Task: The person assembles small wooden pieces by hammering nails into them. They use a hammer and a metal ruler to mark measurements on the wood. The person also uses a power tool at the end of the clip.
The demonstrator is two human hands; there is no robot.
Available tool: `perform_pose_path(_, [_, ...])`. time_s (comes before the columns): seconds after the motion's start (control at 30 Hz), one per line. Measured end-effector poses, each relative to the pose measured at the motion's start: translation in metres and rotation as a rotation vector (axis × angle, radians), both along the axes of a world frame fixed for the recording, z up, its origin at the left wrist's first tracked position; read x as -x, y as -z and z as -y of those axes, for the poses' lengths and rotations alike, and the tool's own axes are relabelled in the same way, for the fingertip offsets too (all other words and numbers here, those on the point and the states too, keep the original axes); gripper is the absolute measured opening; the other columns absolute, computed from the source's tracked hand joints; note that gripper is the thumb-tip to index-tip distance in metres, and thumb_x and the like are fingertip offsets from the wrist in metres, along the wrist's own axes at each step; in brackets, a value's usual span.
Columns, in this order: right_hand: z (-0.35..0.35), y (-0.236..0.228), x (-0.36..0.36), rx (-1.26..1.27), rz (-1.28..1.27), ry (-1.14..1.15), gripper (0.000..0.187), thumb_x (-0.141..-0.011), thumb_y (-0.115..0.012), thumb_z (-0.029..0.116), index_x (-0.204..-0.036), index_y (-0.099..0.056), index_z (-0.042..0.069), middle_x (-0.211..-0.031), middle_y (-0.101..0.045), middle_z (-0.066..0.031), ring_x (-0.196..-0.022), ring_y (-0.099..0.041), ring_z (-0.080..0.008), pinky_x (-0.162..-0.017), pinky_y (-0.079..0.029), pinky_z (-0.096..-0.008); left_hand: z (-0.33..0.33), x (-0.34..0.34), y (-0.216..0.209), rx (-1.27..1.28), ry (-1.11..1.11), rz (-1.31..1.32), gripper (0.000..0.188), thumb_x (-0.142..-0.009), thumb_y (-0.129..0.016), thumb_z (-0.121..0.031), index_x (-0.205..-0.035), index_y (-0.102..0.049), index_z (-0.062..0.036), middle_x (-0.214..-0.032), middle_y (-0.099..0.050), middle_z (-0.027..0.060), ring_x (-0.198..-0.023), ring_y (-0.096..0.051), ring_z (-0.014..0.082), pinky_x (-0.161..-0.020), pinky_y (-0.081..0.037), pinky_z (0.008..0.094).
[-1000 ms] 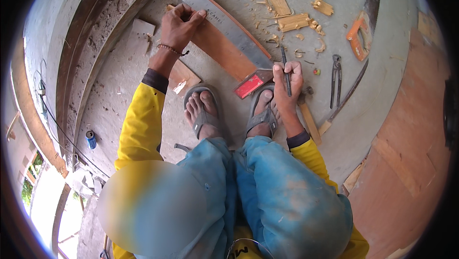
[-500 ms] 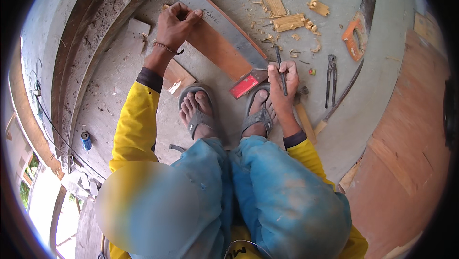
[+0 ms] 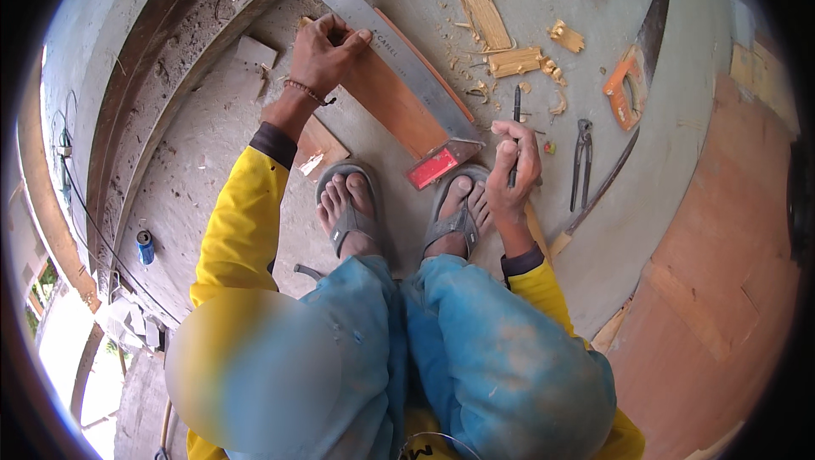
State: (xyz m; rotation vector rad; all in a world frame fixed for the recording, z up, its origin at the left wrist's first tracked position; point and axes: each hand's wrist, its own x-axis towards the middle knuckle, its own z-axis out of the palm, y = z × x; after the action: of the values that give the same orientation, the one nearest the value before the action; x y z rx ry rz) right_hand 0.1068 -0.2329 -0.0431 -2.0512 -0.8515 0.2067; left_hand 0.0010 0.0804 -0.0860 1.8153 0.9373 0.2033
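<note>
A reddish-brown board (image 3: 386, 103) lies slantwise in front of my feet. On it rests a try square with a steel blade (image 3: 399, 61) and a red-faced stock (image 3: 432, 168), the stock at the board's near end. My left hand (image 3: 327, 57) grips the board's far left end, fingers curled over its edge beside the blade. Between the fingers of my right hand (image 3: 519, 167) is a dark pencil (image 3: 516, 108), its upper part pointing away from me. That hand hovers just right of the stock, apart from it.
An orange-handled handsaw (image 3: 626, 91) and pincers (image 3: 581, 163) lie to the right, near a long dark blade (image 3: 604, 182). Wood offcuts (image 3: 514, 62) and shavings are scattered beyond the board. A blue can (image 3: 145, 248) stands at left; a plywood sheet (image 3: 705, 290) is at right.
My right hand with the pencil has drawn slightly right and back from the try square's stock. My left hand keeps its hold on the board. The view has shifted a little.
</note>
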Motion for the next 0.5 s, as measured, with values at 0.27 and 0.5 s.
perform_pose_path(0.27, [-0.106, -0.021, -0.039, -0.231, -0.528, -0.203, 0.021, -0.099, -0.058, 0.013, -0.114, -0.061, -0.001, -0.094, -0.074, -0.0107, -0.077, -0.063, -0.0100, -0.070, -0.051, -0.0246, 0.005, -0.006, -0.012, 0.006, -0.022, -0.054, 0.033, -0.082, -0.083, -0.028, -0.079, -0.065, -0.0010, -0.069, -0.065, 0.0040, -0.066, -0.059, 0.0098, -0.062, -0.050, 0.0299])
perform_pose_path(0.5, [-0.151, -0.014, -0.050, -0.111, -0.435, -0.279, 0.015, -0.095, -0.062, 0.011, -0.106, -0.063, 0.000, -0.088, -0.078, -0.0106, -0.079, -0.073, -0.0138, -0.070, -0.056, -0.0276, 0.006, -0.004, -0.007, -0.029, -0.043, -0.032, 0.038, -0.079, -0.084, -0.032, -0.075, -0.061, -0.0010, -0.064, -0.059, 0.0056, -0.061, -0.055, 0.0123, -0.057, -0.046, 0.0324])
